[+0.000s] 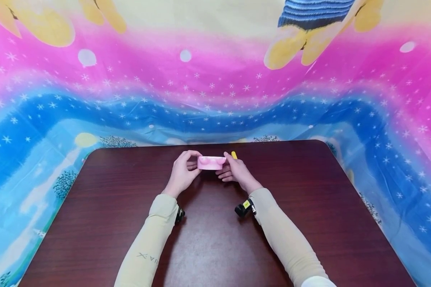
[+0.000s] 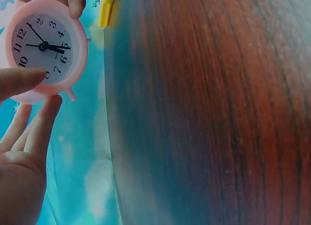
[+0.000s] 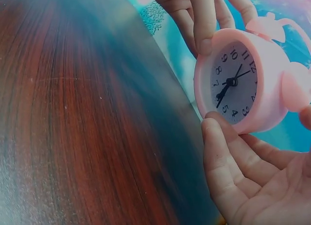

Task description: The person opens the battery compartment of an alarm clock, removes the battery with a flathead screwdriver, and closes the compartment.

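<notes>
Pink alarm clock (image 1: pixel 210 163), one: twin bells, white dial, black numerals and hands; the two hands are holding it up over the dark wood-grain table (image 1: pixel 215 243), toward the far edge, its dial facing the wearer. Left hand (image 1: pixel 182 170): clamping the clock's side, fingertips pressing its rim. Right hand (image 1: pixel 239 171): pinching the opposite side between thumb and fingers. Yellow item (image 1: pixel 234 155), partly hidden: lying just beyond the right hand. Printed cloth (image 1: pixel 208 119), blue and pink: hanging behind the table. Light sleeves (image 1: pixel 149 239): covering both forearms.
</notes>
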`<state>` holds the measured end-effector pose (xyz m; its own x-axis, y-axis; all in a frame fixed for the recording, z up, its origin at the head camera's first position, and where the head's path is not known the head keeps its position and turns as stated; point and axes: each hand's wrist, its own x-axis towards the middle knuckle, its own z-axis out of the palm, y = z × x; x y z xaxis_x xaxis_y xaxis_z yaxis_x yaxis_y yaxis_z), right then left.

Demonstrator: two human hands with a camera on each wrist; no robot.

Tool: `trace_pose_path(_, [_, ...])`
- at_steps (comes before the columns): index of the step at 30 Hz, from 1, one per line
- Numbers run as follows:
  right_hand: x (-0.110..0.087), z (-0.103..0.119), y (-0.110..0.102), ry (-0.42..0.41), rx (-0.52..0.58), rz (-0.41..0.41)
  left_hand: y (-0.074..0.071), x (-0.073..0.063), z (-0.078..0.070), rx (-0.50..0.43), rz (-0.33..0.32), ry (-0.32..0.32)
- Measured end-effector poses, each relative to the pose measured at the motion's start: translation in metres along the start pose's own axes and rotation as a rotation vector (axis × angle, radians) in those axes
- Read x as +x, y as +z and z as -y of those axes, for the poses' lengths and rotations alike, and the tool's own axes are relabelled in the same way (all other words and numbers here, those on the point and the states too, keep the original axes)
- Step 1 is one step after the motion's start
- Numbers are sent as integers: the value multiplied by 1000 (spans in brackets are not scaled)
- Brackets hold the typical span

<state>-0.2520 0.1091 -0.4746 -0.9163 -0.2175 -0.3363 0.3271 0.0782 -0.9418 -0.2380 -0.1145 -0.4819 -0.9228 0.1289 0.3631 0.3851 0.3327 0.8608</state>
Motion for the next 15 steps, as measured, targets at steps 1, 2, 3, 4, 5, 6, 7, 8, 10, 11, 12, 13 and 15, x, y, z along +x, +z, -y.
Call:
trace_pose_path(1, [0,0,0,2,5,2,0,0,0,-6,-2,-1])
trace_pose_path(2, [0,1,1,3,9,4,0,0,0,-8,-4,-2])
trace_pose_path(3, [0,1,1,4,11,4,0,0,1,-11,-5,-1])
trace_pose_path(4, [0,1,1,5,15,6,0,1,1,-9,-8,0])
trace_pose_path(5, [0,1,1,5,18,8,0,1,1,-8,-11,5])
trace_pose_path(6, [0,1,2,6,22,11,0,1,1,-6,-15,9])
trace_pose_path(7, [0,0,2,6,27,14,0,1,1,-6,-19,14])
trace_pose_path(8, [0,0,2,5,32,16,0,1,1,-6,-23,17])
trace_pose_path(10, [0,-1,2,3,42,20,0,1,1,-15,-28,16])
trace_pose_path(11, [1,-2,3,1,45,20,0,0,1,-26,-29,14])
trace_pose_path(12, [1,-2,3,-3,46,22,0,0,0,-34,-30,6])
trace_pose_path(13, [1,-2,3,-7,47,22,-1,0,0,-42,-31,-2])
trace_pose_path(15, [2,-3,3,-14,45,23,-1,0,0,-53,-32,-12])
